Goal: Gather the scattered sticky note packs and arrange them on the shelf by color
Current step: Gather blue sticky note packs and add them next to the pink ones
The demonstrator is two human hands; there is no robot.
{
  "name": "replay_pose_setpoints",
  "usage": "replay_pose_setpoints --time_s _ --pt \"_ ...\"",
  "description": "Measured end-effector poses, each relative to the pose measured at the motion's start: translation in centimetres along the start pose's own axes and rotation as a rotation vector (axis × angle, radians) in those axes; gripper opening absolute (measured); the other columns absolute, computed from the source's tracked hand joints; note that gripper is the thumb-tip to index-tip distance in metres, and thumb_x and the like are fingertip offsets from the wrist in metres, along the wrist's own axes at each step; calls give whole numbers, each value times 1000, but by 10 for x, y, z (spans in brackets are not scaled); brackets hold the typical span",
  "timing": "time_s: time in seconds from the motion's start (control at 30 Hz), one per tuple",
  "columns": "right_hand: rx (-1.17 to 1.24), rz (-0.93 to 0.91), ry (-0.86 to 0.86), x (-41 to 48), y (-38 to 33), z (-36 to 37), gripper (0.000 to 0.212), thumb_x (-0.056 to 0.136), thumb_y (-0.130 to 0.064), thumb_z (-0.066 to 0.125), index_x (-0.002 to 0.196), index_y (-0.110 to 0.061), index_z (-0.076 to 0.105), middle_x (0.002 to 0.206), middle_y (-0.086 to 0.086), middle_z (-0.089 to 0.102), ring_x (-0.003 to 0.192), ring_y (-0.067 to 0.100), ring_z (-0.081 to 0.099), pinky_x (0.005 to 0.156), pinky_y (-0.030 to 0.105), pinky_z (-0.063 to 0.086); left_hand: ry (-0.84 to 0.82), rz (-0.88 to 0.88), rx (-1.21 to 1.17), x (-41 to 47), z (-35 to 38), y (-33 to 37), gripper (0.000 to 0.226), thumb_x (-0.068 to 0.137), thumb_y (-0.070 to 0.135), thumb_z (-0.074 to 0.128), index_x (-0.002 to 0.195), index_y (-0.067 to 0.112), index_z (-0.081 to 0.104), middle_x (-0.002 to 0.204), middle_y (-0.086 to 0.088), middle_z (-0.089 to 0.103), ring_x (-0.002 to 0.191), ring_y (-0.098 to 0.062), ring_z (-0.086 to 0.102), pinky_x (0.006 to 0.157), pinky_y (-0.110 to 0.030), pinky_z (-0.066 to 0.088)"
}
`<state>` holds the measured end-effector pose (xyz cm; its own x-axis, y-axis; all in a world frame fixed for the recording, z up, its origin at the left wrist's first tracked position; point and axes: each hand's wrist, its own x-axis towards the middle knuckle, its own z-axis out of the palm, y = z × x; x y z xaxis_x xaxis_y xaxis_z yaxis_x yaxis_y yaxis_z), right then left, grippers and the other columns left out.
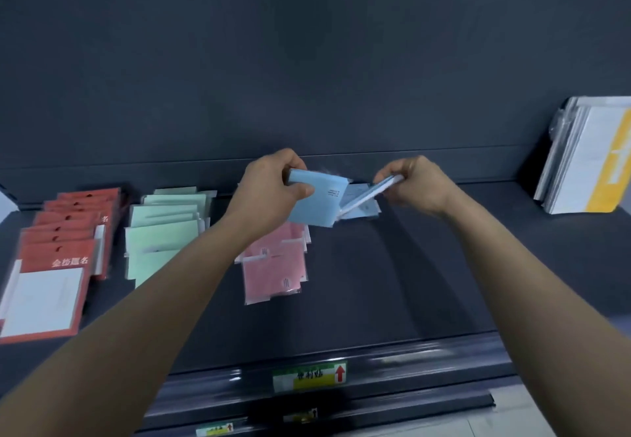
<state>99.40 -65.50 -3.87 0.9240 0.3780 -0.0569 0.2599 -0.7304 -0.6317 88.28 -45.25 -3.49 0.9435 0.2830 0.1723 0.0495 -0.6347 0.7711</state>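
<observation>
Where the dark shelf is read as a clock face with twelve at the back panel, a row of overlapping red packs is seen at nine o'clock. A row of overlapping pale green packs is laid just to its three-o'clock side, and the two rows are kept apart. The left hand is raised near the centre, and a light blue pack is gripped in it, thumb on the near face and fingers curled over the far edge, and is held tilted above the shelf. At six o'clock of that hand, pink packs are laid overlapping, partly hidden by the left forearm. At three o'clock of the held pack, a second blue pack, seen nearly edge-on, is pinched by the right hand; whether the two packs touch cannot be told. Beneath it, more blue packs are laid flat. At two o'clock a stack of white and yellow wrapped goods is leaned. At six o'clock a green and yellow label with a red arrow is fixed to the front rail.
</observation>
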Motion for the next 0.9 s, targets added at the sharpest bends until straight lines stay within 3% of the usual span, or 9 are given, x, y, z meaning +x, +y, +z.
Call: replay_pose_setpoints --time_s 0.1,0.2,0.27,0.37,0.5,0.6,0.73,0.8,0.9 --pt "57 42 -150 11 -4 -8 13 78 -5 61 84 -14 68 70 -1 60 60 13 55 59 21 52 0 1 10 8 2 4 11 82 15 68 84 16 57 79 3 59 66 -9 51 55 -22 38" --pt "36 7 -148 25 -3 -13 4 79 -6 66 80 -10 66 75 0 61 71 14 57 66 23 52 40 17 11 14 3 12 11 82 16 68 84 16 57 77 4 58 62 -5 49 51 -16 38" --pt "-57 -73 -109 35 0 -14 17 77 2 62 78 -15 60 77 0 58 74 16 53 62 22 44 61 16 21 16 5 17 11 82 15 68 84 16 57 77 3 58 62 -5 48 50 -14 38" --pt "-136 -146 -149 50 1 -14 23 78 4 53 93 -14 54 91 1 57 80 19 52 63 27 43 84 -14 26 14 10 23 12 83 15 68 82 16 57 73 6 56 61 -5 48 47 -7 36" --pt "-279 -242 -245 70 -7 -19 26 81 1 48 88 -18 65 93 0 62 83 16 57 62 23 45 118 -57 65 9 18 28 12 82 14 68 82 16 56 70 8 53 59 -4 46 47 -5 35" --pt "-385 -355 -348 82 -14 -8 31 87 0 48 88 -22 70 95 -5 58 91 16 56 73 25 43 126 -97 61 4 24 26 15 81 13 68 79 18 55 71 5 55 60 -6 46 48 -8 35" --pt "-403 -480 -461 95 -13 25 32 87 3 53 108 -17 66 96 -9 55 94 11 51 68 17 39 123 -149 47 -6 32 19 15 80 10 69 79 16 56 72 0 58 61 -11 46 49 -13 35" --pt "-360 -534 -481 100 -9 40 41 85 3 60 121 -17 61 113 -3 59 104 14 53 82 21 43 123 -173 59 -9 36 15 17 79 10 70 79 18 55 68 7 53 59 -8 44 51 -12 35" --pt "-274 -520 -411 107 1 49 44 87 4 59 126 -16 58 123 7 60 107 17 58 88 25 46 102 -228 71 -9 46 10 18 79 11 71 78 19 55 66 10 48 56 -5 41 50 -11 34"
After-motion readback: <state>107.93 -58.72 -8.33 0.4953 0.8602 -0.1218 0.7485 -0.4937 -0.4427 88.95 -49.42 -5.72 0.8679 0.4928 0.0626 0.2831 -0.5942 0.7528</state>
